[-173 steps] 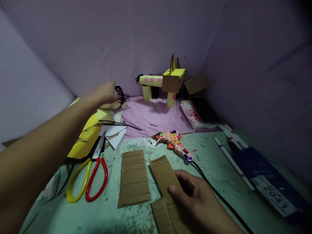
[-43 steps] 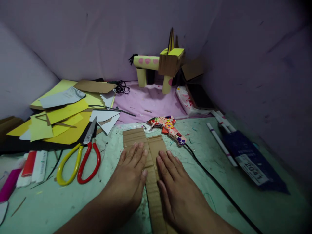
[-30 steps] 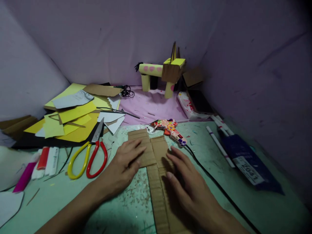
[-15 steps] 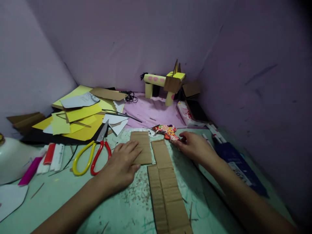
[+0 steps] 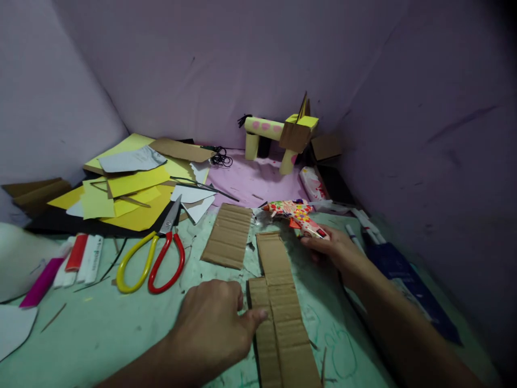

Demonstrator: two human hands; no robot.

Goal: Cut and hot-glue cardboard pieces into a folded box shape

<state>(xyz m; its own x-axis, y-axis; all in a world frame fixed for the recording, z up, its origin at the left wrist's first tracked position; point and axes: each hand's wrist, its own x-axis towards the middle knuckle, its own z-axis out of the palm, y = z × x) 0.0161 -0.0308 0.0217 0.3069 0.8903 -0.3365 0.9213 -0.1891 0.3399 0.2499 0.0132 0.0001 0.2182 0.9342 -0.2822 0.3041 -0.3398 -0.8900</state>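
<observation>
A flower-patterned hot glue gun [image 5: 297, 213] points left, tilted up off the table, and my right hand [image 5: 331, 245] is closed round the end of its handle. My left hand [image 5: 218, 318] is just left of the long cardboard strips [image 5: 283, 302]. Its fingers are curled, with the thumb stretched apart from them over the strips' left edge; nothing shows between them. A separate cardboard rectangle [image 5: 230, 234] lies flat beyond my left hand. The fingertips of that hand are partly hidden.
Scissors [image 5: 165, 248] with yellow and red handles lie at left, near several markers [image 5: 86, 261]. Paper sheets [image 5: 133, 186] are piled behind them. A cardboard-and-paper animal figure [image 5: 278, 132] stands at the back. A dark blue packet [image 5: 404, 280] lies at right.
My right hand has taken hold of the glue gun and raised its handle. My left hand has left the cardboard rectangle and come nearer, beside the long strips. The view has shifted slightly.
</observation>
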